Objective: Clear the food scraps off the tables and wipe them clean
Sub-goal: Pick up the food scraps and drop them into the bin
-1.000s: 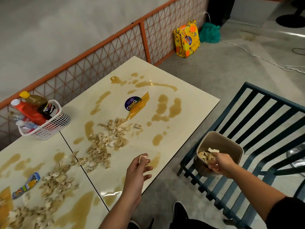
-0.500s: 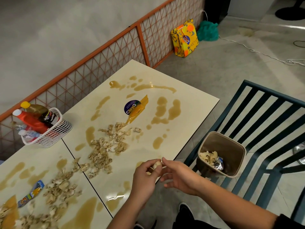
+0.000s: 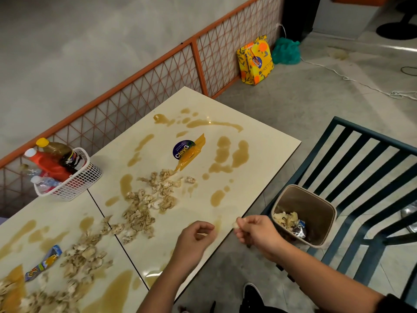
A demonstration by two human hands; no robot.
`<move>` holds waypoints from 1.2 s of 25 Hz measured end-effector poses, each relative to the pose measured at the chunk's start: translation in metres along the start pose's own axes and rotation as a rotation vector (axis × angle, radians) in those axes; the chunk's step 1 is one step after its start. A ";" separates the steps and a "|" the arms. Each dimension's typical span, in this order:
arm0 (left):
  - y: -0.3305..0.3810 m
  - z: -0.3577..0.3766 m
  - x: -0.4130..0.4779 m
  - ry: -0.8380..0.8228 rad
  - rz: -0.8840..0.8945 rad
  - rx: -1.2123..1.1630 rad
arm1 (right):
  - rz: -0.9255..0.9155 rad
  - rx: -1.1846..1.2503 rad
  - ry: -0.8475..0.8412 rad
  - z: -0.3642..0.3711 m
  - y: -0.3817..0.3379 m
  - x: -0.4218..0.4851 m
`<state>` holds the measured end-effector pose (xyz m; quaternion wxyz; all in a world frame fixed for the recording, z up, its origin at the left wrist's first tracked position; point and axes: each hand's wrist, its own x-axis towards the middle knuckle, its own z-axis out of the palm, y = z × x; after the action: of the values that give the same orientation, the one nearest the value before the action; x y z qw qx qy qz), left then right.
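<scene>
Two cream tables stand end to end, the right table (image 3: pixel 273 141) and the left table (image 3: pixel 58 213), both smeared with brown sauce puddles (image 3: pixel 228 152). Pale food scraps (image 3: pixel 146 206) lie heaped near the seam, with more scraps (image 3: pixel 83 256) on the left table. My right hand (image 3: pixel 257 236) pinches a small pale scrap (image 3: pixel 237 225) just past the table's front edge, left of a brown bin (image 3: pixel 327 208) that holds scraps and a wrapper. My left hand (image 3: pixel 194 239) hovers over the front edge with fingers loosely curled and nothing visible in it.
An orange sauce sachet (image 3: pixel 189 150) lies mid-table and a blue wrapper (image 3: pixel 42 265) on the left table. A white basket (image 3: pixel 76 186) of bottles stands by the orange mesh fence (image 3: pixel 135 93). The bin sits on a dark slatted chair (image 3: pixel 372 177). A yellow bag (image 3: pixel 255 59) leans on the fence.
My right hand left the bin, met my left hand at the table edge and took the scrap. It now carries the scrap right, toward the bin. The hands have drawn apart.
</scene>
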<state>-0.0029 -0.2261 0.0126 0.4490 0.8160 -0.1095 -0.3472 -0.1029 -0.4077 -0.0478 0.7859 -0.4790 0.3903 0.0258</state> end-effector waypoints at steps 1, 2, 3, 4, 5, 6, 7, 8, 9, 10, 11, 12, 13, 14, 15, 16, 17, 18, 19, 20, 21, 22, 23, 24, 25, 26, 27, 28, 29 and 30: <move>-0.002 -0.008 -0.001 0.033 -0.039 -0.053 | 0.012 0.028 0.095 -0.015 0.002 0.007; -0.004 -0.015 -0.002 0.066 -0.077 -0.102 | 0.032 0.044 0.190 -0.034 0.004 0.015; -0.007 -0.022 -0.003 0.095 -0.112 -0.151 | 0.061 0.063 0.273 -0.054 0.006 0.021; -0.011 -0.029 -0.005 0.124 -0.141 -0.196 | 0.095 0.102 0.339 -0.074 0.009 0.025; -0.015 -0.035 -0.006 0.150 -0.166 -0.231 | 0.125 0.172 0.397 -0.093 0.011 0.028; -0.021 -0.040 -0.007 0.171 -0.187 -0.256 | 0.146 0.262 0.436 -0.109 0.010 0.029; -0.026 -0.044 -0.009 0.191 -0.209 -0.275 | 0.159 0.353 0.464 -0.123 0.010 0.030; -0.033 -0.047 -0.010 0.206 -0.231 -0.292 | 0.173 0.435 0.482 -0.135 0.010 0.030; -0.039 -0.049 -0.012 0.215 -0.250 -0.309 | 0.197 0.498 0.498 -0.143 0.009 0.029; -0.045 -0.050 -0.014 0.218 -0.269 -0.324 | 0.238 0.546 0.506 -0.149 0.010 0.028; -0.050 -0.051 -0.016 0.220 -0.285 -0.333 | 0.284 0.548 0.506 -0.151 0.011 0.027; -0.054 -0.051 -0.018 0.219 -0.297 -0.333 | 0.326 0.508 0.491 -0.149 0.013 0.024; -0.057 -0.051 -0.019 0.216 -0.303 -0.329 | 0.355 0.437 0.463 -0.142 0.015 0.021; -0.059 -0.050 -0.020 0.211 -0.304 -0.323 | 0.369 0.357 0.420 -0.131 0.017 0.017; -0.059 -0.050 -0.023 0.204 -0.300 -0.315 | 0.368 0.278 0.380 -0.117 0.019 0.013; -0.059 -0.051 -0.025 0.195 -0.291 -0.304 | 0.359 0.202 0.333 -0.101 0.020 0.010; -0.059 -0.053 -0.028 0.185 -0.279 -0.291 | 0.350 0.127 0.281 -0.082 0.021 0.005; -0.059 -0.056 -0.031 0.174 -0.268 -0.273 | 0.339 0.051 0.231 -0.063 0.023 0.002; -0.060 -0.059 -0.034 0.161 -0.256 -0.257 | 0.324 -0.030 0.182 -0.042 0.024 -0.004; -0.064 -0.064 -0.038 0.150 -0.246 -0.243 | 0.302 -0.106 0.136 -0.023 0.026 -0.008; -0.069 -0.071 -0.043 0.143 -0.239 -0.234 | 0.274 -0.179 0.082 -0.001 0.027 -0.012; -0.074 -0.077 -0.047 0.139 -0.237 -0.225 | 0.242 -0.245 0.030 0.017 0.027 -0.015; -0.080 -0.083 -0.051 0.141 -0.240 -0.224 | 0.212 -0.299 -0.013 0.033 0.028 -0.018; -0.089 -0.092 -0.057 0.154 -0.245 -0.233 | 0.191 -0.353 -0.044 0.051 0.029 -0.018; -0.098 -0.103 -0.063 0.167 -0.253 -0.246 | 0.181 -0.404 -0.059 0.069 0.031 -0.018; -0.109 -0.114 -0.070 0.181 -0.264 -0.262 | 0.177 -0.462 -0.070 0.088 0.032 -0.019; -0.121 -0.127 -0.077 0.194 -0.275 -0.275 | 0.172 -0.520 -0.083 0.107 0.035 -0.020; -0.135 -0.141 -0.084 0.204 -0.286 -0.287 | 0.162 -0.582 -0.102 0.127 0.038 -0.021; -0.149 -0.153 -0.092 0.217 -0.293 -0.297 | 0.159 -0.638 -0.126 0.146 0.042 -0.023; -0.162 -0.164 -0.099 0.233 -0.302 -0.310 | 0.158 -0.688 -0.155 0.163 0.047 -0.025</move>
<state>0.0117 0.0233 -0.0140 0.5214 0.7789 0.1209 -0.3269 -0.0440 -0.2482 -0.0275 0.6015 -0.6803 0.3340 0.2526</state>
